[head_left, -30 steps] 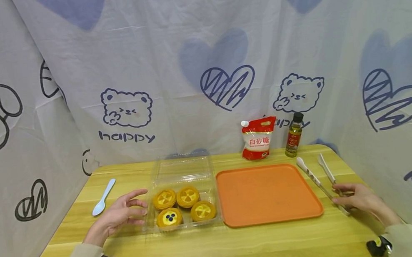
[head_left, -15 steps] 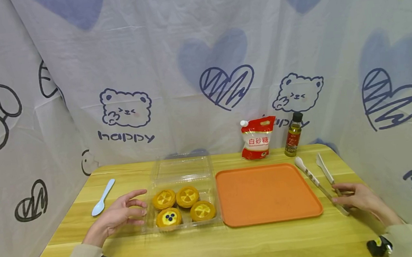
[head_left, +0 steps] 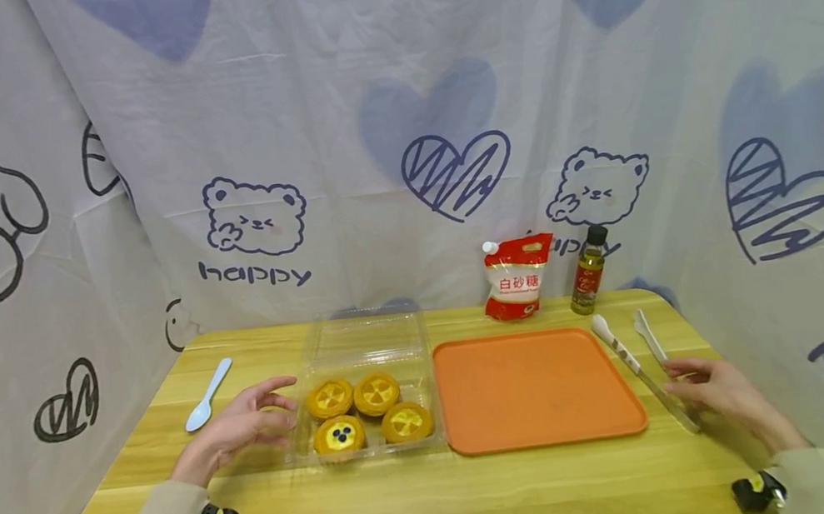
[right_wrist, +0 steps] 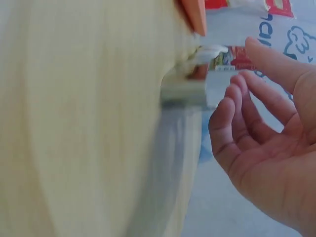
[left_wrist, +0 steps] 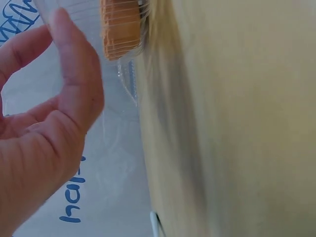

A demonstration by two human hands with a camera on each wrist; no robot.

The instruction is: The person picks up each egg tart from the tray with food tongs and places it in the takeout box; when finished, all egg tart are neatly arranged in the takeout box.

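Note:
In the head view my left hand [head_left: 237, 430] is beside the left wall of a clear plastic box [head_left: 416, 386], fingertips right at its edge, loosely bent and gripping nothing. The box's lid [head_left: 368, 337] stands raised at the back. Inside sit several egg tarts [head_left: 407, 422], one of them a tart with dark berries [head_left: 338, 435]. My right hand [head_left: 720, 392] is over the handle end of metal tongs [head_left: 655, 386] with pale tips. In the right wrist view this hand [right_wrist: 269, 123] has its fingers loosely curved with nothing between them, and the tongs [right_wrist: 185, 94] lie beyond it.
An orange tray [head_left: 539, 390] lies between the box and the tongs. Behind it stand a red-and-white sugar pouch [head_left: 518, 279] and an oil bottle [head_left: 587, 272]. A pale blue spoon [head_left: 208, 396] lies at the left of the table. Printed cloth hangs around the table.
My right hand has come up slightly off the tongs' handle, its fingers now apart from the near arm. The left hand stays beside the box.

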